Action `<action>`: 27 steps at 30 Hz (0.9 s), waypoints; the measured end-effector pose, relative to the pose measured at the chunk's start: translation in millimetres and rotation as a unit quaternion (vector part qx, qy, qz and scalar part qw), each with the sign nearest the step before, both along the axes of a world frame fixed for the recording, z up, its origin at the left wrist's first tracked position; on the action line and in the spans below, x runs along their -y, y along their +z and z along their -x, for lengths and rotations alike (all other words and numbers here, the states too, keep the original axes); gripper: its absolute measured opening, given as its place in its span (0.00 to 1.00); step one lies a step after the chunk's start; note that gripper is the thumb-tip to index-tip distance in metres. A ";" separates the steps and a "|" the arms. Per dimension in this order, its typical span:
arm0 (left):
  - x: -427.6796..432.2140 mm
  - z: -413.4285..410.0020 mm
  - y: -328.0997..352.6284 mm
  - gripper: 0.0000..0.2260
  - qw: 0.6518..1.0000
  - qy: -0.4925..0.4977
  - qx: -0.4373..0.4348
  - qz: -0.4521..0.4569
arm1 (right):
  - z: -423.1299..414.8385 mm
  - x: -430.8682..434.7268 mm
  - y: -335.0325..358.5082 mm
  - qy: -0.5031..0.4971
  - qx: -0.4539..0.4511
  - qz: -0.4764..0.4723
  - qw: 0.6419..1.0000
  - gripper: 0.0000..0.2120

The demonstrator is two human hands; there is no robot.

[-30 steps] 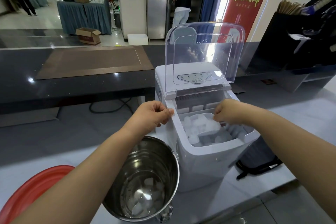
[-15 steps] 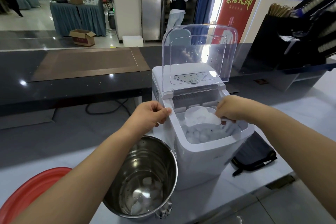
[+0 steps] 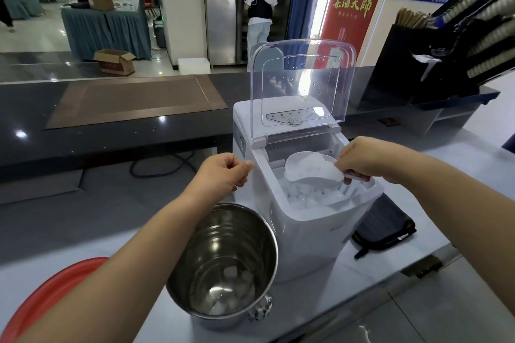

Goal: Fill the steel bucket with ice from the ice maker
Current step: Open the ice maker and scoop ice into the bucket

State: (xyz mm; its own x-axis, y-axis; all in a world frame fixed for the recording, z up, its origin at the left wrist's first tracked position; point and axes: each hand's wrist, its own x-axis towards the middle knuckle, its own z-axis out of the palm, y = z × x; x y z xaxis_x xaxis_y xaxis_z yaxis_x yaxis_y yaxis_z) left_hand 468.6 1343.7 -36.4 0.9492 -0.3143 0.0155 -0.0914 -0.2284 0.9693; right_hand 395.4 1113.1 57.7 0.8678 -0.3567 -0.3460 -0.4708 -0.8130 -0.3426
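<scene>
**Heaped scoop, bucket waiting on the left**

The steel bucket [image 3: 217, 245] stands on the worktop [image 3: 348, 301] just left of the ice maker [image 3: 315, 237], with only a few cubes inside. The left hand [image 3: 223, 172], fingers curled, sits at the machine's left rim; I cannot tell whether it grips anything. The right hand [image 3: 365, 159] pinches the heaped scoop [image 3: 312, 181]. Carry it level and tip it deep inside the bucket.

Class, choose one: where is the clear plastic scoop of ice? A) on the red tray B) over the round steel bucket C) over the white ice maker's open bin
C: the right hand holds the clear plastic scoop above the open white ice maker.
</scene>
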 end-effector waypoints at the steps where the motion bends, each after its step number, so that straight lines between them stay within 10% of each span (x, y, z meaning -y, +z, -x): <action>1: -5.0 1.4 1.2 0.11 1.000 0.002 0.001 -0.002 | 2.2 -3.6 1.2 0.003 0.002 0.000 1.000 0.11; 13: -61.7 11.4 3.2 0.11 1.000 0.028 0.003 -0.009 | 32.6 -91.4 9.4 0.073 0.008 -0.018 0.997 0.12; 27: -93.5 27.4 -16.1 0.12 0.999 0.021 -0.024 -0.004 | 46.9 -170.3 -53.7 0.190 -0.009 0.219 0.957 0.06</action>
State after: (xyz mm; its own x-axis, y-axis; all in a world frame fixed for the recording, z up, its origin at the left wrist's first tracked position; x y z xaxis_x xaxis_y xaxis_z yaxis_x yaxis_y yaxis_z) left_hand 441.2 1437.2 -52.6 0.9613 -0.2734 -0.0331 -0.0347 -0.2393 0.9703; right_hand 348.6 1283.4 4.1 0.9588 -0.1320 -0.2515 -0.1163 -0.9903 0.0764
